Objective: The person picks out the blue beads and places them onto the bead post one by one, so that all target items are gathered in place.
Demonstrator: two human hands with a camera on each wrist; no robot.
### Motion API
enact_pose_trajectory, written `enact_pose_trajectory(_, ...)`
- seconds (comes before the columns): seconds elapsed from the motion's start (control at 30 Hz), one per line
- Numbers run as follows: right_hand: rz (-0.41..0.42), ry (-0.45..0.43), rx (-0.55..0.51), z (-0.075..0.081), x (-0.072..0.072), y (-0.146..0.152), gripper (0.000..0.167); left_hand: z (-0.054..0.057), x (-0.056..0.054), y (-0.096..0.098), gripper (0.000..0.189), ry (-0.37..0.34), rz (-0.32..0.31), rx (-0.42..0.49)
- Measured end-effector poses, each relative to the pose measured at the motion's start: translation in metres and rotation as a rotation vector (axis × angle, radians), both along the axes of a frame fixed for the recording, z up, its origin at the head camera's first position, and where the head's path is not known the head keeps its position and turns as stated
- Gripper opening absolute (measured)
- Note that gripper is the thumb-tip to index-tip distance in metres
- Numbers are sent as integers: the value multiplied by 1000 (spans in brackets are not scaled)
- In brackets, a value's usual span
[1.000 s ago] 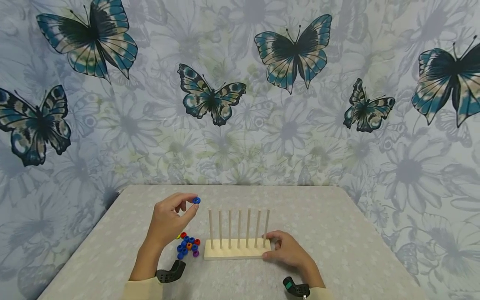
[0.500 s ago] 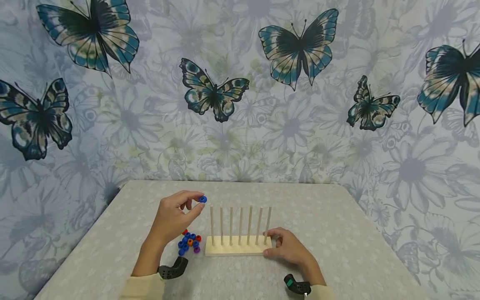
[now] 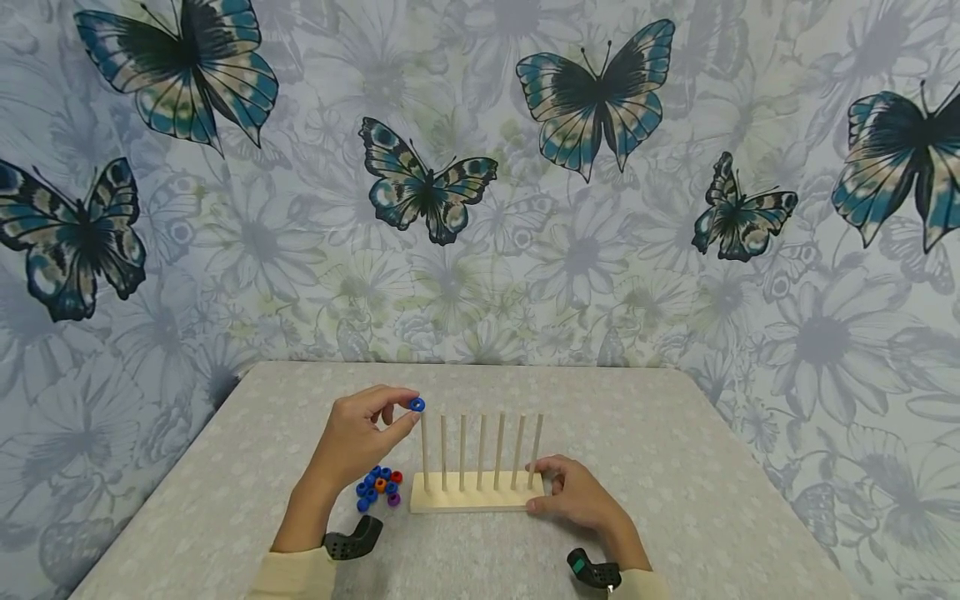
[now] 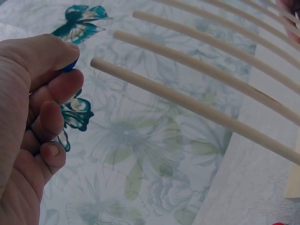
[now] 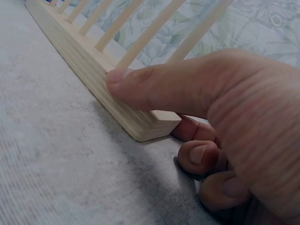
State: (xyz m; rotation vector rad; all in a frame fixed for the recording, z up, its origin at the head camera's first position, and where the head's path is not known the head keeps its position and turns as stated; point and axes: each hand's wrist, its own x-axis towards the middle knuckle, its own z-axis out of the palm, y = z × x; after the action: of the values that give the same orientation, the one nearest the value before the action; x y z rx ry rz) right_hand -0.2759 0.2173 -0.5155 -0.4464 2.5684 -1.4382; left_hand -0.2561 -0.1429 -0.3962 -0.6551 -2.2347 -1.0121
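Note:
Between thumb and forefinger my left hand (image 3: 363, 433) pinches a blue bead (image 3: 417, 404), at the top of the leftmost peg (image 3: 425, 454) of a wooden peg stand (image 3: 472, 500). In the left wrist view the fingers mostly cover the bead (image 4: 70, 66), and the peg's tip lies just right of it. My right hand (image 3: 573, 496) grips the stand's right end. Its thumb presses the base's front edge (image 5: 108, 91), with other fingers curled behind and beside the end. The stand has several upright bare pegs in one row.
Several loose beads lie left of the stand: blue ones (image 3: 363, 505), a red bead (image 3: 397, 477), an orange bead (image 3: 380, 485) and a purple bead (image 3: 393, 500). A pale patterned cloth covers the table (image 3: 712, 492). Butterfly-patterned wall (image 3: 585, 250) stands behind.
My left hand has moved right with the blue bead, from left of the stand to the tip of the leftmost peg. The right hand keeps its hold. The head view has shifted slightly.

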Motion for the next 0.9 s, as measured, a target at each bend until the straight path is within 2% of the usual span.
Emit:
enact_pose_trajectory(0.3, 10, -2, 0, 2, 1, 0, 60, -3, 1, 3, 24, -72, -14, -4)
enact_pose_trajectory(0.7, -8, -5, 3, 2, -1, 0, 58, -5, -3, 3, 23, -69, 3, -55)
enact_pose_trajectory(0.9, -10, -16, -2, 2, 0, -1, 58, -8, -2, 3, 23, -87, -12, -52)
